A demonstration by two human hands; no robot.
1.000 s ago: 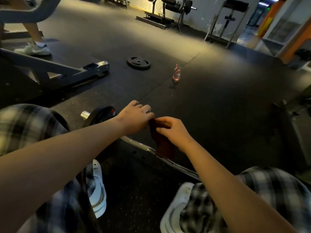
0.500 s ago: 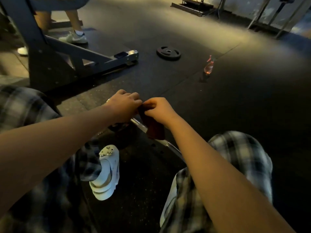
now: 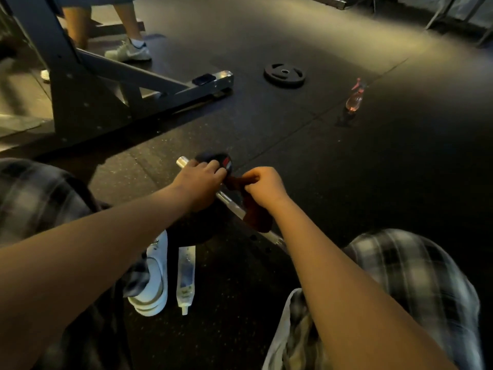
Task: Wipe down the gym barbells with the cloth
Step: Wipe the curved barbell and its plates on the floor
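On the floor between the knees: barbell [image 3: 230,203], lying flat, long axis running from its bright end cap [image 3: 182,162] at upper left down toward the right knee. Draped over its shaft, just right of its black plate [image 3: 213,158]: dark red cloth [image 3: 257,216]. Pinches the cloth's top edge in curled fingers of the right hand [image 3: 265,184], directly above the shaft. Grips the plate end with the left hand [image 3: 198,180], fingers curled over, nearer the end cap. Likely calls for a stroke along the shaft. Differs from half a second ago: hands slightly parted rather than touching, end cap uncovered. Beyond the barbell, well apart: spray bottle [image 3: 354,98].
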